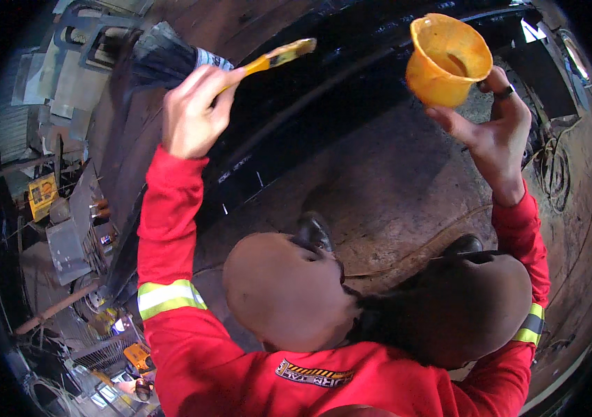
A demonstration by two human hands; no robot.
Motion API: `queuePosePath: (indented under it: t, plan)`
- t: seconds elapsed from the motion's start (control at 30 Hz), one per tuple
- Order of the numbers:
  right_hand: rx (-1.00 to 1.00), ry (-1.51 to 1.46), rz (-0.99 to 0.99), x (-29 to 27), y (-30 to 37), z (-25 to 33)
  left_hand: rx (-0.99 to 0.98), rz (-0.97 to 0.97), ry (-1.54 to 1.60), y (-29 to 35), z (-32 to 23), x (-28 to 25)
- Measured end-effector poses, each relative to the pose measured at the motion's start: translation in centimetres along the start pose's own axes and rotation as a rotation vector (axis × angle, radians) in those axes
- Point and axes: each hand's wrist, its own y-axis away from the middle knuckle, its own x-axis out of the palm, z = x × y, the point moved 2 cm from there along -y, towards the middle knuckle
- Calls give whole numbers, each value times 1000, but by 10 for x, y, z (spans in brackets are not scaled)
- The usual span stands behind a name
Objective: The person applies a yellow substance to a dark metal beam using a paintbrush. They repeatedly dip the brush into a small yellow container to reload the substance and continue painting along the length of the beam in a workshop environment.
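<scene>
My left hand (195, 115) is closed round the yellow handle of a paintbrush (289, 53), whose stained bristles point to the right. On the other side, my right hand (494, 132) grips a yellow plastic cup (445, 83) from below and beside it, thumb on the near side. The cup is tilted so that its stained inside shows, with a darker patch toward the bottom. Brush and cup are well apart. Behind and below them runs a long black metal beam (254, 163) with a few white marks on its face.
Metal sheets and scrap (66, 243) crowd the left side, along with a yellow box (43, 197) and a yellow tool (139, 357). A coiled cable (553, 174) lies at the right, and a hose (414, 254) crosses the brown floor (379, 201) by my shoes.
</scene>
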Motion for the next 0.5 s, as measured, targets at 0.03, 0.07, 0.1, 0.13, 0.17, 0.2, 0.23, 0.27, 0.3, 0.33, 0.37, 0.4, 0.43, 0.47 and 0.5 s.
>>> queuePosePath:
  t: [0.03,0.07,0.1,0.13,0.17,0.2,0.23,0.27,0.3,0.33,0.37,0.4,0.43,0.47,0.5]
  plan:
    - [4,-23,-5,0,0,-1,-37,6,5,5,-2,-3]
    - [8,-44,-11,0,0,-2,-72,12,12,12,0,-6]
    - [13,-66,-17,1,-1,-2,-108,18,19,18,1,-9]
    - [-5,-48,-17,0,0,-3,-152,43,-4,22,1,-11]
    - [0,-47,-13,1,-1,-2,-124,21,17,20,-1,-11]
    - [3,-53,-7,1,-1,-2,-100,-1,32,13,-3,-8]
    - [6,-58,0,2,-2,-2,-77,-22,47,6,-5,-5]
    - [9,-63,-5,4,-3,-3,-47,-19,28,-3,-5,2]
    - [16,-62,-5,5,-2,-4,-31,-7,20,-12,-5,10]
    - [23,-62,-6,7,-1,-5,-19,1,30,-20,-6,16]
    - [35,-63,-4,6,-2,-8,-1,8,44,-26,-8,21]
    - [48,-64,-4,4,-2,-10,15,14,41,-29,-10,20]
    - [61,-65,-5,4,-3,-12,33,20,38,-32,-13,19]
    - [48,-68,-17,5,-5,-13,62,23,33,-38,-14,16]
    - [35,-70,-30,6,-7,-13,88,27,18,-44,-14,13]
